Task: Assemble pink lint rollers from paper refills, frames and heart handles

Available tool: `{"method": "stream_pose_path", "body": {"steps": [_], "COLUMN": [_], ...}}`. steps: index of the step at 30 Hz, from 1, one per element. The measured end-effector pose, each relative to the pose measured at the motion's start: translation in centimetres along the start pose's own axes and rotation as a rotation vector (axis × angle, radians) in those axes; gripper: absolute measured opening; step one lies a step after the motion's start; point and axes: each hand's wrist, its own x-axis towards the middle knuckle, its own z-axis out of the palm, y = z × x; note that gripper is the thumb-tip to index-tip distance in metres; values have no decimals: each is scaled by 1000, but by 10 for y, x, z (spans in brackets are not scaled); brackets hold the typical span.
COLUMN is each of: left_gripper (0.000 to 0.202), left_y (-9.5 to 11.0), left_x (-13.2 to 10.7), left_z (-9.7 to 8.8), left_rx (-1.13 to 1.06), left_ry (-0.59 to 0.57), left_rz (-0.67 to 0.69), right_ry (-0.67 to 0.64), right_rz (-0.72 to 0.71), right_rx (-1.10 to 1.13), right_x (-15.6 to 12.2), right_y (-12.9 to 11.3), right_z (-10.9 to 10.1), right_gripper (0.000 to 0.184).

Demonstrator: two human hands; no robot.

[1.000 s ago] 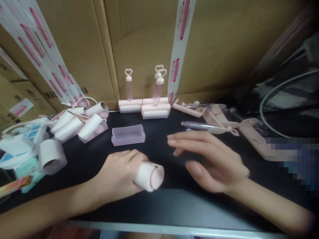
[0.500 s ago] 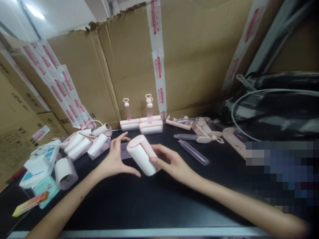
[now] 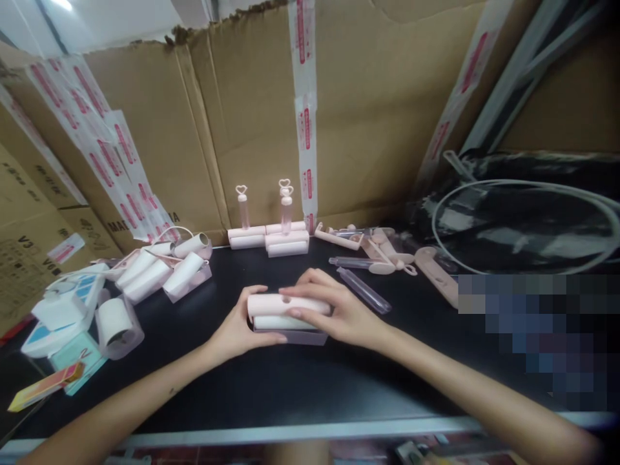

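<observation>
A pink case holding a white paper roll (image 3: pixel 271 321) lies level at the middle of the black table, seated in or against a translucent cover (image 3: pixel 300 337). A small round hole shows in its pink top. My left hand (image 3: pixel 237 329) is closed round the left end, thumb along the front of the cover. From the right, my right hand (image 3: pixel 343 310) grips the case, fingers over the top and thumb on the front. Behind them, several similar pink cases (image 3: pixel 287 247) stand in a group, with clear tubes with heart-shaped loops (image 3: pixel 285 210) rising from them.
At left lie several white rolls in covers (image 3: pixel 145 276), a white power strip (image 3: pixel 39 339), a teal box (image 3: pixel 80 361) and a yellow-orange cutter-like piece (image 3: pixel 46 386). Pink parts (image 3: pixel 382 248) and clear purplish tubes (image 3: pixel 365 292) lie at right, before a black bag (image 3: pixel 533 219). Cardboard (image 3: pixel 252 116) walls the back.
My right hand has turned the case from tilted to level and lowered it onto the cover. My left hand, open before, has closed on its left end.
</observation>
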Motion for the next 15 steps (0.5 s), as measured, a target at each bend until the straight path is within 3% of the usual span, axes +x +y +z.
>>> {"method": "stream_pose_path", "body": {"steps": [10,13,15], "left_gripper": [69,66,71], "left_y": [-1,-2,-3], "left_x": [0,0,0], "left_z": [-7,-8,-9], "left_rx": [18,59,42], "left_ry": [-59,-63,-59], "left_rz": [-17,-9,38], "right_ry": [-270,-218,-164], "right_rz": [21,56,162], "right_rx": [-181,-235,-336], "right_x": [-7,-2,0], "right_y": [0,4,16], "right_z": [8,-7,-28], "right_gripper": [33,37,38]}}
